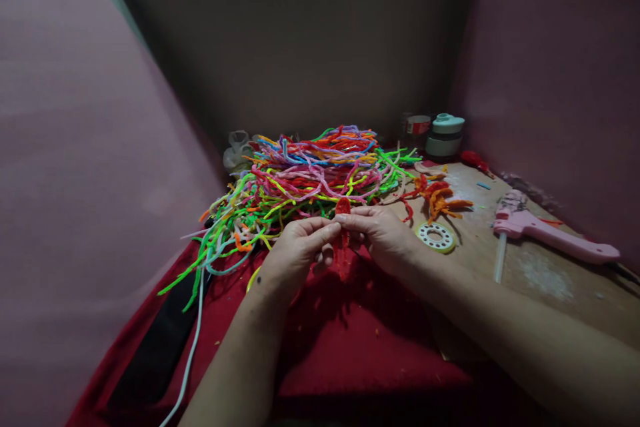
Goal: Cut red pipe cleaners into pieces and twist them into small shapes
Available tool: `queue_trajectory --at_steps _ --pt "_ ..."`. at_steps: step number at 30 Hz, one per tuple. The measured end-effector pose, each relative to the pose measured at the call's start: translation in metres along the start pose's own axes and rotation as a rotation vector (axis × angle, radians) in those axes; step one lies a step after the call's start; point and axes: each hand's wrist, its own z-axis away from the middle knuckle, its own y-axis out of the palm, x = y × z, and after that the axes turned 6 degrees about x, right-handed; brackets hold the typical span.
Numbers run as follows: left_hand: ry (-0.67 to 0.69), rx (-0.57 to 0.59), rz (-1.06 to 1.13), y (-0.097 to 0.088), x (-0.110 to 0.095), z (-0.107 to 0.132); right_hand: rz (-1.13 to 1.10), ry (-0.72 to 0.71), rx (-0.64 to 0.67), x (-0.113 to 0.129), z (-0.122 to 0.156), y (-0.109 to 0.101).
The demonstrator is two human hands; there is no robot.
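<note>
My left hand and my right hand meet in the middle of the view, above the red cloth. Between their fingertips is a red pipe cleaner piece, bent into a narrow loop at the top, with fuzzy ends hanging below. Both thumbs and forefingers pinch it at the middle; the other fingers curl behind. Just beyond my hands lies a big heap of many-coloured pipe cleaners. Right of my right hand sit orange and red bent pipe cleaner pieces.
A pink hot glue gun rests on a brown board at right, near a roll of tape. A lidded jar stands behind. At left are a black flat object and a white cable. Walls enclose both sides.
</note>
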Motion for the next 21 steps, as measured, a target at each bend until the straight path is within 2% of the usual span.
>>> queue_trajectory --at_steps 6,8,14,17,21 --pt "-0.112 0.167 0.078 -0.001 0.003 -0.001 0.032 -0.022 -0.002 0.0 0.0 0.001" --pt "-0.128 0.187 0.084 0.002 0.003 -0.002 0.009 -0.024 -0.012 0.001 0.0 0.001" --pt "-0.033 -0.008 -0.086 0.013 0.001 -0.002 -0.069 -0.037 -0.036 0.002 -0.001 0.003" --pt "-0.034 -0.014 -0.069 0.013 0.001 -0.002 -0.062 -0.055 0.001 0.001 -0.002 0.002" --pt "-0.058 0.016 -0.065 0.01 0.002 -0.003 0.063 -0.142 0.009 0.003 -0.002 -0.003"
